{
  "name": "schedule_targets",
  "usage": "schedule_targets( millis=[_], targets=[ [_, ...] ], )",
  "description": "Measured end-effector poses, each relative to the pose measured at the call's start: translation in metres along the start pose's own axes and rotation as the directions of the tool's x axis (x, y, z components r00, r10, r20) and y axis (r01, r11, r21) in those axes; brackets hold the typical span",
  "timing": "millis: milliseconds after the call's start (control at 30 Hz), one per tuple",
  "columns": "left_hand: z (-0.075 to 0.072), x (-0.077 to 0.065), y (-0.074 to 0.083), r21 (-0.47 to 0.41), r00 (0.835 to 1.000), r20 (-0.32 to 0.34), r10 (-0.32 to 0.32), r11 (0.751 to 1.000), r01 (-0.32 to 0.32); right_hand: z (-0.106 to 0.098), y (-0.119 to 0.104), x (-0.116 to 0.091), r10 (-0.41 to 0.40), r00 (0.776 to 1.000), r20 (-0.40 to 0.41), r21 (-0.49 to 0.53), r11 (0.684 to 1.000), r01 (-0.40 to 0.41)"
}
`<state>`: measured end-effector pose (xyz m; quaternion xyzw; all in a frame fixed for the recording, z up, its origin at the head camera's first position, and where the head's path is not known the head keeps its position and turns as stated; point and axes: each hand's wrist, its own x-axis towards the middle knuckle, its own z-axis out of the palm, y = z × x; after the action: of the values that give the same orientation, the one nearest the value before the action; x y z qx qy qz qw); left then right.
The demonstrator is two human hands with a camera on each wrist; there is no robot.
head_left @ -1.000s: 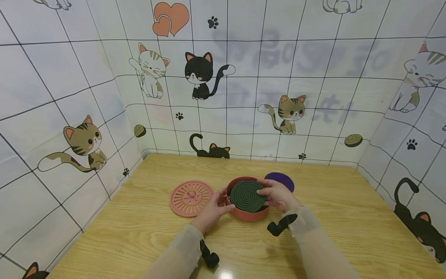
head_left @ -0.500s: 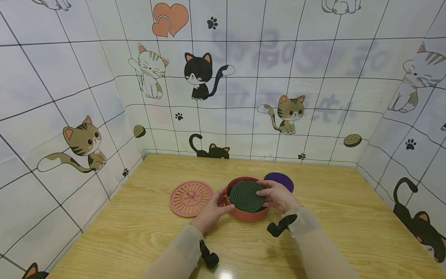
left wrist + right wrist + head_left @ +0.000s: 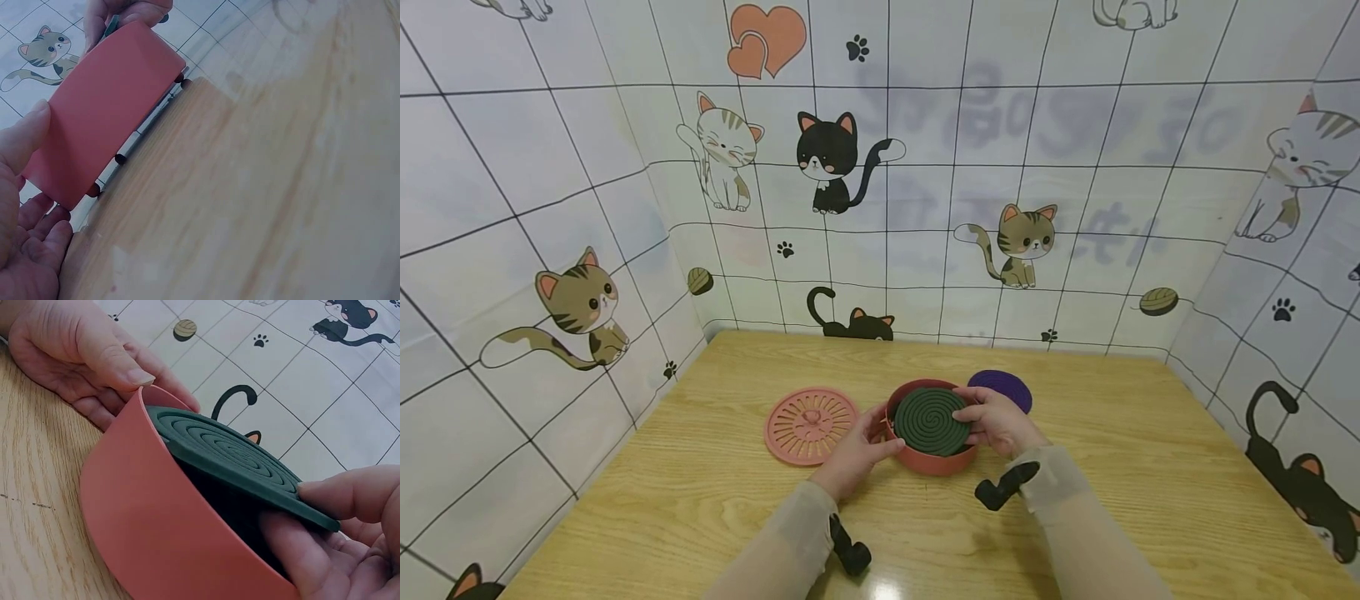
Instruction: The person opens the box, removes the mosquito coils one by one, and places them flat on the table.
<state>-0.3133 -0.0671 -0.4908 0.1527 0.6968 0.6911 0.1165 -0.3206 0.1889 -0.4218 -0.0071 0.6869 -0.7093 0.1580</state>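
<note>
A round red mosquito coil holder with upright walls stands on the table. My left hand grips its left side, the thumb along the outer wall. Between the thumb and fingers of my right hand is the right edge of a dark green mosquito coil, a flat disc with spiral grooves. In the right wrist view the coil lies tilted, its far edge down inside the rim and its near edge raised, fingers underneath. The holder's inside is mostly hidden by the coil. Small dark feet show under the holder.
Left of the holder lies a pink slotted lid with a small raised knob. A purple disc lies behind my right hand, partly covered by it. The wooden table meets a wall sheet printed with cats.
</note>
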Motion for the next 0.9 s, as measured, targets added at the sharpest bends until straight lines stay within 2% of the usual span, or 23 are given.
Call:
schedule_targets(
  millis=[400, 600, 733, 900],
  targets=[
    [0.001, -0.001, 0.001, -0.015, 1.000, -0.004, -0.005, 1.000, 0.005, -0.003, 0.003, -0.003, -0.018, 0.999, -0.026, 0.083, 0.996, 0.020],
    [0.001, -0.001, 0.000, -0.015, 1.000, -0.001, -0.008, 1.000, 0.008, -0.007, 0.002, -0.005, -0.034, 0.999, -0.020, 0.188, 0.981, 0.037],
    [0.001, 0.000, 0.000, -0.016, 1.000, 0.001, 0.002, 1.000, -0.002, -0.017, -0.004, -0.007, -0.053, 0.997, -0.049, 0.251, 0.966, 0.063],
    [0.001, 0.000, 0.000, -0.018, 1.000, 0.005, 0.004, 1.000, -0.004, -0.039, -0.011, -0.011, -0.060, 0.993, -0.102, 0.348, 0.933, 0.092]
  ],
)
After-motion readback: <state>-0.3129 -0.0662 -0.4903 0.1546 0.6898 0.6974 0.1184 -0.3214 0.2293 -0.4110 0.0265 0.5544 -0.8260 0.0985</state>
